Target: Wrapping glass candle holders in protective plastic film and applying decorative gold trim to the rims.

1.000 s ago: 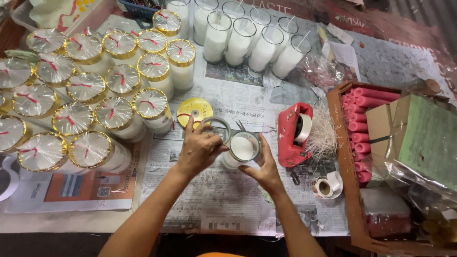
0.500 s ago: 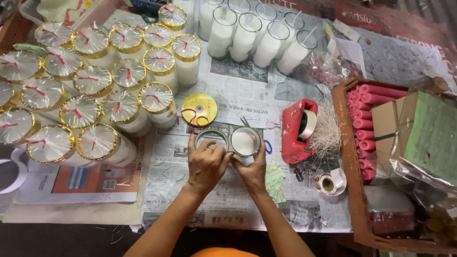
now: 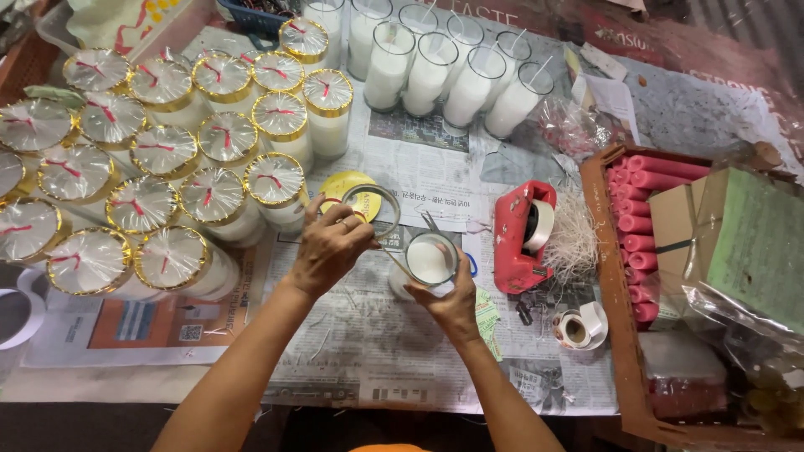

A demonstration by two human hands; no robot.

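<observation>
Over the newspaper-covered table (image 3: 394,360), the right hand (image 3: 452,301) cups a clear glass jar of white wax (image 3: 430,259) from below, fingers wrapped round its side, tilting the mouth up for access. The left hand (image 3: 331,249) pinches a thin clear round film cover (image 3: 373,209) beside the jar, fingers closed on its rim. Finished gold-rimmed jars (image 3: 209,134) cluster left, kept apart from the uncovered ones.

One head camera looks steeply down, close over the newspaper-covered table (image 3: 402,351)
</observation>
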